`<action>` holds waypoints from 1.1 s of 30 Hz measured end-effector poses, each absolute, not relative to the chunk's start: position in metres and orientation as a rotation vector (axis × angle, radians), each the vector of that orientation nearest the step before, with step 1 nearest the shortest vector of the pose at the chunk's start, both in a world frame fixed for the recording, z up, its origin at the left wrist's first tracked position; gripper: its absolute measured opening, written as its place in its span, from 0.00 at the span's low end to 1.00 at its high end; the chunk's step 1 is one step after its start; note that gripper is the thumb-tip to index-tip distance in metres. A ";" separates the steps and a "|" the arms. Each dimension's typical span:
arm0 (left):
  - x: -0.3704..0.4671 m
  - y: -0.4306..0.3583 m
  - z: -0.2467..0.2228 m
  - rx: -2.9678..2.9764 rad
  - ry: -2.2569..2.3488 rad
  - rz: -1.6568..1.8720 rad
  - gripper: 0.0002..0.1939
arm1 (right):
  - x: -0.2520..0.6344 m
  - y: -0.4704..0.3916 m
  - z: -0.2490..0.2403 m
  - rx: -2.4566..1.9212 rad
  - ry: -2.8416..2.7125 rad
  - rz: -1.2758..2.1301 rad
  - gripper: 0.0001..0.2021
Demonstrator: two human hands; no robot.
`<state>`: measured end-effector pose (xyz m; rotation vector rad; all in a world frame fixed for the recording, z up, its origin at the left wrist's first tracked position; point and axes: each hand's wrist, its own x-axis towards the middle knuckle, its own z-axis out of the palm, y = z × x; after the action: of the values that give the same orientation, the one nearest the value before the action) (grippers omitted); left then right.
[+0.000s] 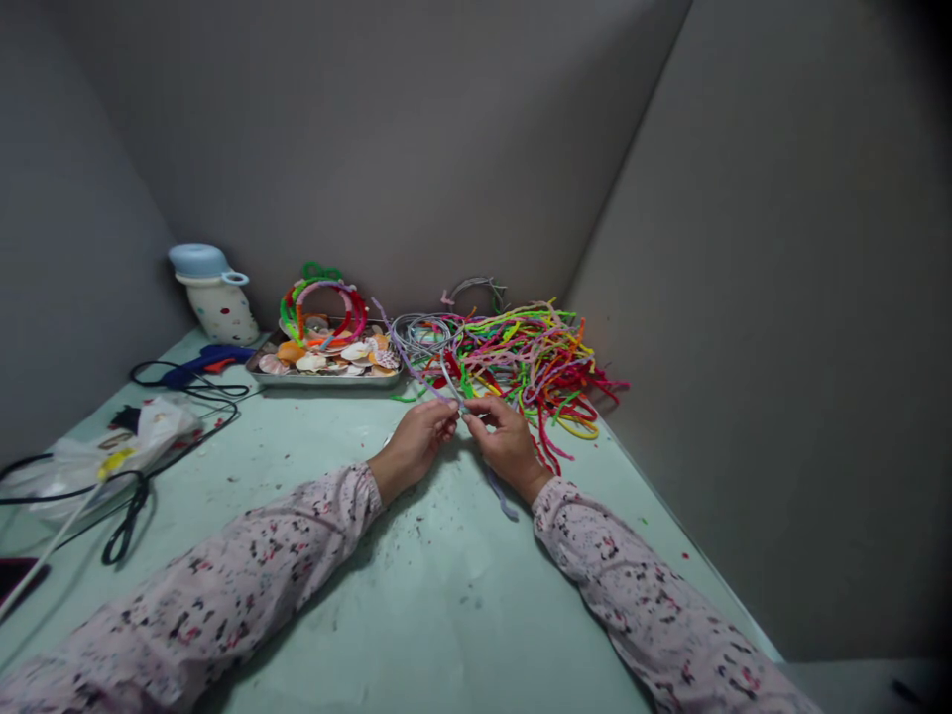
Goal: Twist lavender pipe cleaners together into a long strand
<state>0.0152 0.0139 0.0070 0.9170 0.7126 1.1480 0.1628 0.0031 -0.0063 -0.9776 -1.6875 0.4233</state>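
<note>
Stem [406,360], lilac, slants over counter [461,615], long axis running near-right to far-left, tip far left; left hand [418,438] pinches near part, right hand [504,443] pinches grey strand [448,373] just beside.

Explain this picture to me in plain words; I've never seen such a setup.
There is no machine here, only a person's bare hands. The single picture comes from a camera worn on the head, looking forward and down.

On the pale green table stand a bottle and a metal tray of shells, with colourful rings on top. A grey coil lies beside a heap of fuzzy strips.

The left hand pinches a purple strip; the right hand seems to pinch a pale grey strand beside it.
</note>
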 end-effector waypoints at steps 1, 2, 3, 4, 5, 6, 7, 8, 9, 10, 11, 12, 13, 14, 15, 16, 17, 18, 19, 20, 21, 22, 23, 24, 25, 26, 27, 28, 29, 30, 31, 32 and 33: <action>0.015 0.014 0.007 0.918 0.712 1.146 0.09 | 0.163 0.003 -0.006 -0.976 -1.679 0.445 0.08; 0.015 0.014 0.007 0.921 0.711 1.143 0.09 | 0.163 0.003 -0.006 -0.973 -1.671 0.469 0.08; 0.016 0.013 0.007 0.927 0.710 1.143 0.09 | 0.163 0.003 -0.006 -0.971 -1.662 0.493 0.08; 0.016 0.013 0.006 0.934 0.707 1.143 0.09 | 0.163 0.003 -0.006 -0.971 -1.653 0.514 0.08; 0.016 0.013 0.006 0.941 0.702 1.141 0.09 | 0.163 0.004 -0.005 -0.971 -1.646 0.526 0.08; 0.015 0.013 0.005 0.946 0.697 1.139 0.09 | 0.163 0.004 -0.005 -0.971 -1.639 0.529 0.08; 0.015 0.013 0.004 0.950 0.692 1.136 0.09 | 0.163 0.004 -0.005 -0.970 -1.634 0.524 0.08; 0.015 0.014 0.004 0.951 0.688 1.136 0.09 | 0.163 0.004 -0.004 -0.968 -1.631 0.512 0.07; 0.015 0.014 0.003 0.949 0.686 1.136 0.09 | 0.163 0.004 -0.004 -0.963 -1.633 0.499 0.07; 0.015 0.014 0.003 0.949 0.685 1.136 0.09 | 0.163 0.004 -0.005 -0.957 -1.638 0.482 0.07; 0.015 0.013 0.003 0.949 0.685 1.136 0.10 | 0.163 0.004 -0.005 -0.953 -1.644 0.463 0.07; 0.015 0.013 0.003 0.950 0.685 1.134 0.10 | 0.163 0.005 -0.005 -0.951 -1.648 0.442 0.07; 0.015 0.013 0.004 0.951 0.688 1.129 0.10 | 0.163 0.005 -0.005 -0.951 -1.650 0.421 0.06; 0.016 0.012 0.004 0.951 0.694 1.123 0.11 | 0.164 0.005 -0.006 -0.954 -1.652 0.404 0.06; 0.016 0.012 0.004 0.951 0.707 1.119 0.11 | 0.164 0.006 -0.006 -0.957 -1.653 0.391 0.06; 0.016 0.011 0.004 0.953 0.725 1.115 0.12 | 0.165 0.006 -0.006 -0.961 -1.656 0.384 0.05; 0.017 0.011 0.004 0.957 0.748 1.112 0.13 | 0.165 0.006 -0.006 -0.965 -1.658 0.381 0.05; 0.017 0.011 0.004 0.967 0.774 1.110 0.13 | 0.165 0.006 -0.005 -0.969 -1.659 0.377 0.05; 0.017 0.011 0.003 0.983 0.804 1.110 0.14 | 0.166 0.006 -0.005 -0.975 -1.658 0.370 0.05; 0.017 0.011 0.003 1.009 0.838 1.114 0.15 | 0.166 0.006 -0.004 -0.981 -1.657 0.361 0.05; 0.018 0.011 0.002 1.042 0.875 1.124 0.15 | 0.165 0.006 -0.004 -0.987 -1.657 0.349 0.05; 0.018 0.011 0.002 1.084 0.913 1.142 0.16 | 0.165 0.006 -0.003 -0.993 -1.661 0.337 0.05; 0.018 0.011 0.002 1.131 0.947 1.170 0.16 | 0.165 0.006 -0.002 -0.998 -1.667 0.327 0.05; 0.018 0.010 0.002 1.184 0.976 1.206 0.16 | 0.165 0.005 -0.002 -1.002 -1.677 0.319 0.05; 0.018 0.009 0.003 1.243 0.996 1.243 0.16 | 0.164 0.005 -0.001 -1.005 -1.686 0.310 0.05; 0.018 0.008 0.003 1.303 1.008 1.276 0.15 | 0.164 0.005 0.000 -1.007 -1.697 0.302 0.05; 0.018 0.007 0.004 1.359 1.016 1.300 0.14 | 0.164 0.005 0.000 -1.010 -1.704 0.292 0.05; 0.018 0.005 0.004 1.407 1.024 1.312 0.13 | 0.164 0.005 0.000 -1.013 -1.710 0.282 0.05; 0.018 0.005 0.005 1.444 1.033 1.315 0.12 | 0.164 0.005 0.000 -1.015 -1.714 0.273 0.05; 0.018 0.004 0.005 1.470 1.047 1.313 0.12 | 0.165 0.006 0.000 -1.015 -1.716 0.268 0.05; 0.018 0.004 0.005 1.490 1.062 1.309 0.11 | 0.165 0.006 0.000 -1.015 -1.720 0.266 0.05; 0.018 0.004 0.004 1.507 1.080 1.306 0.11 | 0.165 0.006 0.000 -1.015 -1.724 0.265 0.05; 0.018 0.005 0.004 1.527 1.099 1.303 0.10 | 0.165 0.006 -0.001 -1.014 -1.730 0.265 0.05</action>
<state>0.0178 0.0045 0.0040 1.5274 1.0995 1.3032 0.1653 0.0064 -0.0005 -1.0139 -1.7299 0.2652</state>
